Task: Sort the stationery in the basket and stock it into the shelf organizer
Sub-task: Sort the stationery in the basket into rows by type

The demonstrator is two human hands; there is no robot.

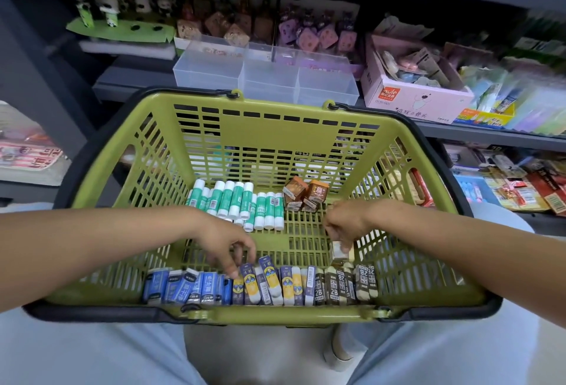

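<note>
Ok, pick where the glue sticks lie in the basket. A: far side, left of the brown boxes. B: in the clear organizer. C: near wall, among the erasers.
A: the glue sticks lie on the basket floor at the far side, left of the brown boxes.
</note>
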